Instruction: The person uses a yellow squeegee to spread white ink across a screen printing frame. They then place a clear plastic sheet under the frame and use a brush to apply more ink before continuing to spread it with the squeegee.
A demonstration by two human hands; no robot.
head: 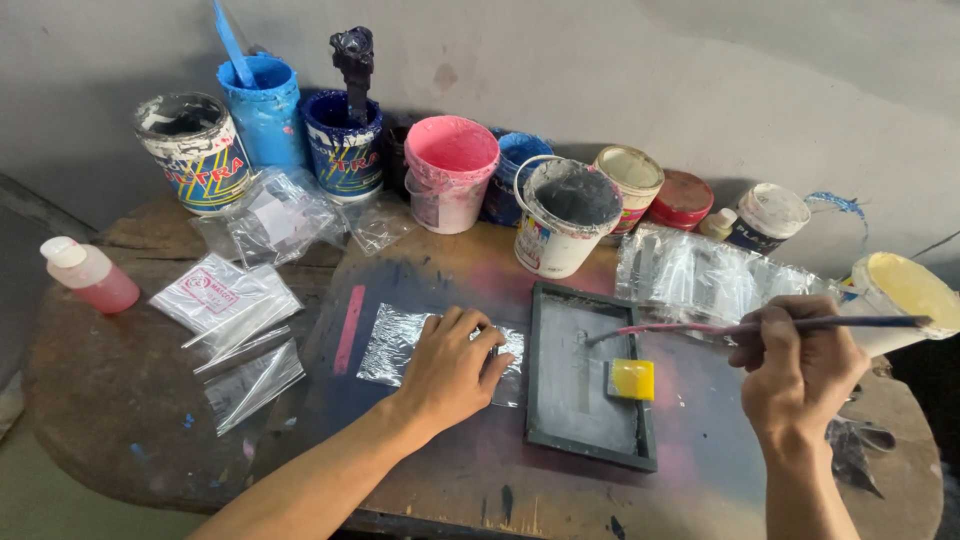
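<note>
The left hand (pixel 450 365) covers the middle of a clear plastic bag (pixel 385 345), so only the shiny left part and a small right edge of the bag can be seen. The bag lies flat on the stained wooden table (pixel 110 400), just to the left of a dark framed screen (pixel 585 375). The fingers of this hand are slightly apart and bent, and they press down on the bag. The right hand (pixel 795 370) is closed around a thin brush (pixel 750 326), which it holds almost level above the screen; the brush tip is pale and difficult to make out against the grey mesh. A small yellow squeegee (pixel 632 379) rests on the screen, partly behind the frame edge. The paint pots (pixel 450 170) stand along the wall, and the yellow pot (pixel 905 295) is cut by the right border.
</note>
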